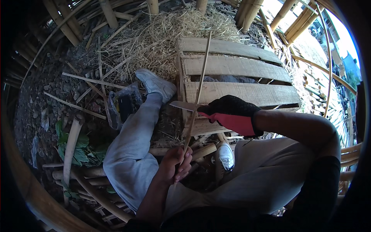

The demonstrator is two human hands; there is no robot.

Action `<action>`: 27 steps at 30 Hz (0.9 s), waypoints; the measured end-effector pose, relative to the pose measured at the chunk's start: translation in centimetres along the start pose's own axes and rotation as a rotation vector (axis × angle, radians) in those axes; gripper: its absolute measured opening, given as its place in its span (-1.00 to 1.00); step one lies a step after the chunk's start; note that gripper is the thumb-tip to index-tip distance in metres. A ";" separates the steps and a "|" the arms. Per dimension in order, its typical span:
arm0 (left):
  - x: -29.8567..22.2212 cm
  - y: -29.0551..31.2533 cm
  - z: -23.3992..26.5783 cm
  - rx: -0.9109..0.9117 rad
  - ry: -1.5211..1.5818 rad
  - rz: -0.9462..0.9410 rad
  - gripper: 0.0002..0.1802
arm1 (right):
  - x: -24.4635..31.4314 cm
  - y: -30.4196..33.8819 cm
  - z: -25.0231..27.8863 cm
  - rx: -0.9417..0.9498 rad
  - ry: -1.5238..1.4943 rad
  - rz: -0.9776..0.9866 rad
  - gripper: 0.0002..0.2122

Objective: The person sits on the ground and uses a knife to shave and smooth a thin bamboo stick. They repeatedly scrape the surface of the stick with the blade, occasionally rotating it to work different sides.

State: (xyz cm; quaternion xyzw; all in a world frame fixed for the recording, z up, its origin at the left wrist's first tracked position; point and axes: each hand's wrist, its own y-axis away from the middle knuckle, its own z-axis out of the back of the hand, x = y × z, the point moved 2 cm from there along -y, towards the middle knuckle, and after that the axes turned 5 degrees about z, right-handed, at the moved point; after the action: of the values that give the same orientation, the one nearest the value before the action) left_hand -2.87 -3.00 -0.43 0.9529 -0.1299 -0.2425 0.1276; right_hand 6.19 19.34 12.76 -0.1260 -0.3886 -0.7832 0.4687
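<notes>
Grips the near part of a long, thin bamboo strip (200, 81) in the bare left hand (178, 165), with fingers curled closed around it, at near centre. Holds a knife (182, 105) in the closed right hand (228, 111), inside a black and red glove (237, 124), and points the blade left across the middle of the strip; cannot tell contact from near contact there. Extends the strip toward the far side, slanting slightly right, in front of a slatted wooden crate (239, 92) at centre right. Sits with knees apart in grey trousers (131, 135), placing a white left shoe (157, 85) just beside the crate's left side and a white right shoe (225, 156) near its near side. Includes, at the far side, a heap of straw (166, 44); to the left, a clear plastic bag (113, 108) and green leaves (79, 150) on stony ground (33, 102)
</notes>
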 end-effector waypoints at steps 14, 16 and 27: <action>0.2 -0.2 0.0 0.033 -0.030 -0.001 -0.55 | 0.8 1.2 -1.0 -0.563 0.890 0.283 -0.72; 0.2 -0.1 -0.1 0.021 -0.044 -0.004 -0.54 | 0.4 1.1 -1.3 -0.575 0.803 0.268 -0.72; -0.1 0.0 -0.2 0.032 0.005 0.014 -0.52 | 1.7 0.8 -1.4 -0.505 0.757 0.289 -0.75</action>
State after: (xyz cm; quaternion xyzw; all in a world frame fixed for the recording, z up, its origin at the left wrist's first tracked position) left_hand -2.85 -2.97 -0.23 0.9545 -0.1404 -0.2371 0.1142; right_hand 6.18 17.07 13.17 0.0052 0.0335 -0.7708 0.6362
